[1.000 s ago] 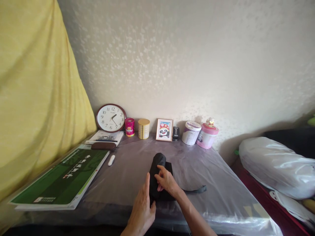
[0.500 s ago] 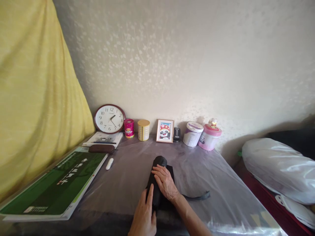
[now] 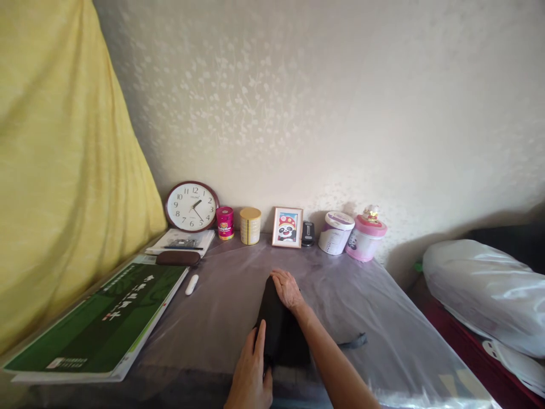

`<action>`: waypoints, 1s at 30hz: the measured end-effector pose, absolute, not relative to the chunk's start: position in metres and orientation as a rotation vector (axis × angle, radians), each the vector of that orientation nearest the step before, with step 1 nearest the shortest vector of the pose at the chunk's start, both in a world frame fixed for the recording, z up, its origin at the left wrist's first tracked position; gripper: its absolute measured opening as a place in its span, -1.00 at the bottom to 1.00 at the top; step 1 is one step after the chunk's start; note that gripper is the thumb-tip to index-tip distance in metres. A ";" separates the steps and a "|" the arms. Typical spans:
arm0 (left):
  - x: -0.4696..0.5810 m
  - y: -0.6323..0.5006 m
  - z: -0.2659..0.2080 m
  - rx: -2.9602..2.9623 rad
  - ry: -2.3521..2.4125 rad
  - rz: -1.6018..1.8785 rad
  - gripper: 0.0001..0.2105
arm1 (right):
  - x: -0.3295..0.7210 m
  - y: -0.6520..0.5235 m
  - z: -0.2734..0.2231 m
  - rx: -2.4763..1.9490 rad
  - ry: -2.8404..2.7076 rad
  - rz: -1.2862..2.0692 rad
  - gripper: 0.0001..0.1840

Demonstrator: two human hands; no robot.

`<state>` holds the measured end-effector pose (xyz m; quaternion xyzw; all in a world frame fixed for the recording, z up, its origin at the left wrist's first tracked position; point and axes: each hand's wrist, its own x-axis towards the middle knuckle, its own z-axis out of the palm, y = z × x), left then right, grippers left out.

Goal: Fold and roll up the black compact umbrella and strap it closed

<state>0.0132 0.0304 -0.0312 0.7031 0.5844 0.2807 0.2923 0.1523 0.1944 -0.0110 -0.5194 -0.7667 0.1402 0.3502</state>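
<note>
A long black cloth bundle [image 3: 272, 318], which looks like a folded umbrella with fabric around it, lies on the grey covered table. My left hand [image 3: 253, 363] grips its near left side, index finger stretched along the edge and thumb low by the near end. Over the far end, the fingers of my right hand [image 3: 287, 288] are pressed together on the black fabric, with the palm on its right side. Dark fabric spreads beneath my right forearm. Beyond that forearm a black strap [image 3: 354, 342] lies on the table. My fingertips partly hide the bundle's far end.
A green book [image 3: 85, 329], brown case [image 3: 177, 258] and white stick-like object [image 3: 191, 284] lie left. Along the wall stand a clock [image 3: 192, 207], pink tin [image 3: 225, 222], yellow-lidded can [image 3: 250, 226], panda frame [image 3: 287, 227] and two tubs [image 3: 336, 234]. A plastic bag [image 3: 481, 284] sits right.
My right hand has slid from the middle of the bundle to its far end. Black fabric now covers the rounded end that showed before. My left hand stays at the near left side.
</note>
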 end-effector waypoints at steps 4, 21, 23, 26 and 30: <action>0.015 0.029 -0.033 1.907 1.547 0.760 -0.28 | 0.171 0.193 -0.008 -1.563 -1.709 0.429 -0.67; 0.009 0.034 -0.038 1.843 1.471 0.966 -0.32 | 0.208 0.121 -0.012 -1.654 -1.238 0.993 -0.65; 0.008 0.035 -0.039 1.828 1.470 0.975 -0.32 | 0.204 0.121 -0.011 -1.671 -1.237 0.994 -0.61; 0.007 0.035 -0.038 1.802 1.468 0.970 -0.32 | 0.198 0.118 -0.010 -1.696 -1.254 0.994 -0.56; 0.005 0.032 -0.032 1.802 1.458 0.960 -0.33 | 0.191 0.113 -0.007 -1.647 -1.321 1.000 -0.59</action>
